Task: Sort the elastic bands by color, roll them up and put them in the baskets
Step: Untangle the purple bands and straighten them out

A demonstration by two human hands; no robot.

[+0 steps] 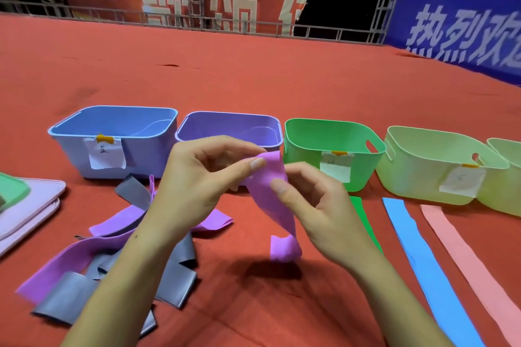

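Purple band (277, 200) hangs pinched between the left hand (203, 177) and right hand (315, 205). Both grip it before the purple basket (229, 127).

A red carpet (253, 82) carries a row of baskets: blue (146, 158), purple (225, 124), green (310, 149), pale green (417, 177). Nearer lie purple and grey bands (84, 270) in a heap, then separate green (359, 208), blue (423, 262) and pink (465, 256) strips.

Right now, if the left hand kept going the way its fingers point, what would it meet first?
The left hand points rightward, pinching the purple band. Beyond the band it would likely meet the right hand first; depth is hard to judge.
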